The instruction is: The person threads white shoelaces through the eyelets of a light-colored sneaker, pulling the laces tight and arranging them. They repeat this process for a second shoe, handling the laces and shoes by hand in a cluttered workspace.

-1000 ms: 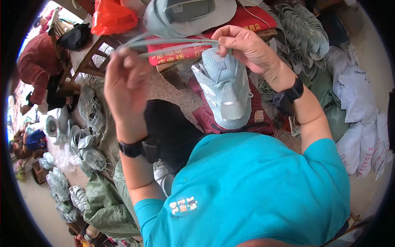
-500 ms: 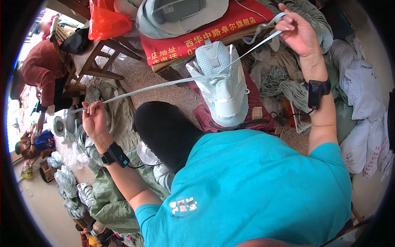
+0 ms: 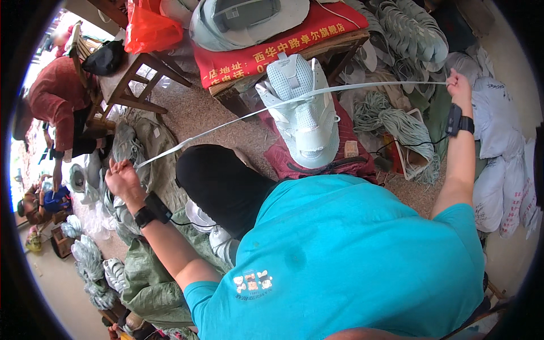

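Observation:
A long pale shoelace (image 3: pixel 391 84) is stretched between my widely spread hands. It crosses the front of a whitish shoe upper (image 3: pixel 309 127) near its tongue; whether it passes through any loop there, I cannot tell. The upper rests toe toward me on dark red cloth (image 3: pixel 277 161) in front of my body. My left hand (image 3: pixel 123 180), out to the left beyond my black-clad knee, is closed on one end. Far to the right, beside white sacks, my right hand (image 3: pixel 459 88) pinches the other end.
A low wooden table with a red printed cloth (image 3: pixel 334 21) bears large grey-white shoe pieces (image 3: pixel 243 28). Bundled laces (image 3: pixel 396 122) lie at right, near stacked uppers (image 3: pixel 416 37) and white sacks (image 3: pixel 501 124). A person in red (image 3: pixel 59 93) bends near a wooden stool (image 3: pixel 127 76).
My right hand has moved outward to the right and down, drawing the lace from a bend at the upper into a nearly straight line. My left hand has shifted slightly left and lower.

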Demonstrator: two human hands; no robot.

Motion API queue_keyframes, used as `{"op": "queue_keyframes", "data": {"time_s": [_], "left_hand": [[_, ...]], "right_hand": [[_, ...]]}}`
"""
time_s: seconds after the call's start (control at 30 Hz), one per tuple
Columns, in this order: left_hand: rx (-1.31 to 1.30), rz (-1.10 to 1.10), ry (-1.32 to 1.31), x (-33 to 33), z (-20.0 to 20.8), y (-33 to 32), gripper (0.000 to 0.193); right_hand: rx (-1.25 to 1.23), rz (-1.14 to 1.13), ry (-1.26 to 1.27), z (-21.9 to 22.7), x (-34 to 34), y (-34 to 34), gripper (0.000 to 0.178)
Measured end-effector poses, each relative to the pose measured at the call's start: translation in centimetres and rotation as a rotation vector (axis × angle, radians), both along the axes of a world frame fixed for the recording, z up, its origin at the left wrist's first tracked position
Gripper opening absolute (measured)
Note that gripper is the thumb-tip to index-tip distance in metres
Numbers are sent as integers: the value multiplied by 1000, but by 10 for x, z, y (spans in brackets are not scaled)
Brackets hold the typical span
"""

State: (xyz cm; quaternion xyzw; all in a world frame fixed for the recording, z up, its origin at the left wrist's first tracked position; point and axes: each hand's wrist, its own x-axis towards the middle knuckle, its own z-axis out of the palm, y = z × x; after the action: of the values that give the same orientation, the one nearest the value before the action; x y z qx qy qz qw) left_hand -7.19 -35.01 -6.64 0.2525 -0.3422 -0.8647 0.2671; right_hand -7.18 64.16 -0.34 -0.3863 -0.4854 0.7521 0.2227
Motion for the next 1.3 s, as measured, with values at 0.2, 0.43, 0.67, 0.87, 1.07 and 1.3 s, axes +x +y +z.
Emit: {"op": "queue_keyframes", "data": {"time_s": [0.2,0.43,0.67,0.87,1.07,1.3], "left_hand": [[-558,-623,22,-6,25,207,30],[-674,-1032,11,12,10,337,38],[-796,-1225,-157,25,26,353,37],[-899,-790,24,22,6,352,31],[-788,-1096,-103,33,17,363,33],[-562,-1211,-167,33,32,359,32]], "right_hand": [[230,587,-190,-22,4,-166,24],[670,1108,120,-30,-1,-364,21],[824,1315,11,1,15,-378,25],[755,1392,54,-1,6,-373,29],[415,1511,-117,-5,-6,-367,29],[457,1627,-111,21,-14,-377,29]]}}
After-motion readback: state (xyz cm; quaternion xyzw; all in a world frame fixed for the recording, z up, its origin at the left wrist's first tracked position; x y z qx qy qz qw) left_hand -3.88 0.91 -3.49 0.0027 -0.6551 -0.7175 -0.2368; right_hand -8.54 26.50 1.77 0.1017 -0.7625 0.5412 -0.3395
